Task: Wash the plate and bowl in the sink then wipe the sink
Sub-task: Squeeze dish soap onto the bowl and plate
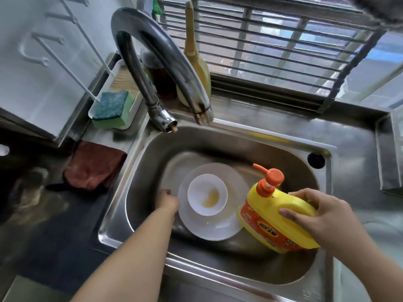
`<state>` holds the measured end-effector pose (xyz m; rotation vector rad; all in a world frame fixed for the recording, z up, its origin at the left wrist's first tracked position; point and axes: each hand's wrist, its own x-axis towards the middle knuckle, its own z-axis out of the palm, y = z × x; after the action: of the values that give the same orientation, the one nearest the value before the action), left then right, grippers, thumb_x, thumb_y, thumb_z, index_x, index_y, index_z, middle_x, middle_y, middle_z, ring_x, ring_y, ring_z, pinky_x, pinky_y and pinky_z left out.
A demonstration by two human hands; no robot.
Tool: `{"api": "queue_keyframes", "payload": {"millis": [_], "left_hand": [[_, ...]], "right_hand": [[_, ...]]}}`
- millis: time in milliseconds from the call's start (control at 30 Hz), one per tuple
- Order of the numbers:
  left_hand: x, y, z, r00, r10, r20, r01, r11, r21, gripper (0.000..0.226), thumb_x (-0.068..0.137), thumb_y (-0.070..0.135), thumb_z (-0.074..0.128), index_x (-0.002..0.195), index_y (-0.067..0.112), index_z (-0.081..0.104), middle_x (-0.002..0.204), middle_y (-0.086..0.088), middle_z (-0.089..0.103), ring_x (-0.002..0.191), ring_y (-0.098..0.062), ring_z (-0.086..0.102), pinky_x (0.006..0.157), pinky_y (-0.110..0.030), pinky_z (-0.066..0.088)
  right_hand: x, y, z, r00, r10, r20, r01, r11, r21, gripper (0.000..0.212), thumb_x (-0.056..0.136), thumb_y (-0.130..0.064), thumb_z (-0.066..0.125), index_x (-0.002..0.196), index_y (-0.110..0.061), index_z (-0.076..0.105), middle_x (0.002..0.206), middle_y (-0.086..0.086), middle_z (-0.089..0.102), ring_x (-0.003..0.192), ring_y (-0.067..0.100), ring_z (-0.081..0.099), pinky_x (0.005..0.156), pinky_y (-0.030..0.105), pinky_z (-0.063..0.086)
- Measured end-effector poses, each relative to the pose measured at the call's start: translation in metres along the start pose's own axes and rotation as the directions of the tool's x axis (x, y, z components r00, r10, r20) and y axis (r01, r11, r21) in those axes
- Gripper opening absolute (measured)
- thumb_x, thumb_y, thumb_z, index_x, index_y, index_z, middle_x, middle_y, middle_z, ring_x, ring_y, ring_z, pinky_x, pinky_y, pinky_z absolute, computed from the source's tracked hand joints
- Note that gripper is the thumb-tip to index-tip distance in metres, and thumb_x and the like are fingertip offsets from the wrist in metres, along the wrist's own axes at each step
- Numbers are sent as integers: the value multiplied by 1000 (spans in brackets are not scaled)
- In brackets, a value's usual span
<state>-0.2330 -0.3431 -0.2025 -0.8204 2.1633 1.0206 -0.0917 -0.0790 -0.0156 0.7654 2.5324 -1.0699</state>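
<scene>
The plate (211, 227) lies flat on the floor of the sink (272, 149), slightly left of middle, and the bowl (207, 194) sits upright on it, with a smear of brownish residue in its bottom. Both look like pale, stiff, light pieces, probably plastic or melamine, though they could be ceramic and so chip against steel; once wet and soapy they will likely be slick, so the rim is the sensible place to take each, thumb on top and fingers beneath. The left hand (168, 200) is at the plate's left edge, its fingers blurred; I cannot tell whether they pinch the rim or merely touch it. The right hand (322, 216) grips the handle of a yellow soap bottle (272, 223) with an orange pump, tilted over the sink's right side beside the plate. Its orange label carries print too blurred to read. A sponge (112, 109) sits in a tray by the tap (152, 62), with a brown cloth (96, 168) below it.
</scene>
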Motion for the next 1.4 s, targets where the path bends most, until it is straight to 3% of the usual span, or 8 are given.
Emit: {"api": "queue_keyframes", "payload": {"millis": [267,433,533,633,833,1067,1200,1400], "left_hand": [[12,-3,10,982,104,156,-120,988,93,22,91,25,57,108,11,63,105,-12,67,97,-32,61,87,-41,51],[15,2,12,986,117,119,-126,989,72,25,92,19,56,111,7,65,107,-15,67,99,-34,60,85,-38,50],[16,5,14,983,145,113,-150,988,30,22,93,19,54,109,7,64,105,-14,66,96,-32,59,82,-36,49],[13,7,15,984,146,99,-147,989,0,19,94,18,54,105,6,63,103,-15,66,93,-32,59,80,-35,47],[10,10,12,983,144,116,-143,990,-16,15,94,19,52,99,9,63,98,-13,65,91,-32,60,79,-37,48],[6,13,12,986,130,103,-126,991,-45,15,93,19,52,101,10,62,98,-13,65,91,-33,60,83,-41,52],[4,12,10,983,136,121,-130,990,-58,11,95,19,50,98,12,59,97,-11,63,91,-32,59,78,-38,48],[3,3,1,989,89,119,-67,981,-183,10,95,13,53,87,13,59,90,-10,65,81,-27,60,75,-37,50]], "right_hand": [[-11,-3,-3,1000,-15,-22,17,998,61,51,44,-82,62,85,-52,61,77,-19,66,79,4,63,52,12,49],[-12,-3,-1,999,-5,-43,11,992,124,41,55,-67,72,93,-59,61,90,-29,64,79,7,63,59,19,51],[-13,1,0,998,-5,-64,13,992,125,42,53,-69,72,92,-57,62,86,-18,68,81,5,63,61,26,52],[-13,3,2,999,-6,-54,13,991,135,47,50,-49,77,93,-56,61,85,-8,68,81,12,62,65,35,55],[-12,3,-3,999,-21,-40,25,994,105,49,50,-43,77,93,-56,60,80,-14,68,78,6,62,55,20,50],[-12,-2,-10,996,-39,-75,47,993,111,41,55,-67,74,91,-53,62,84,-22,67,78,4,63,57,21,50],[-12,-5,-15,996,-25,-83,33,995,96,35,48,-43,74,83,-43,67,74,-10,68,73,10,61,57,21,46],[-10,-7,-15,999,-12,-39,15,997,74,34,51,-43,74,84,-46,68,78,-18,67,80,0,61,52,16,46]]}}
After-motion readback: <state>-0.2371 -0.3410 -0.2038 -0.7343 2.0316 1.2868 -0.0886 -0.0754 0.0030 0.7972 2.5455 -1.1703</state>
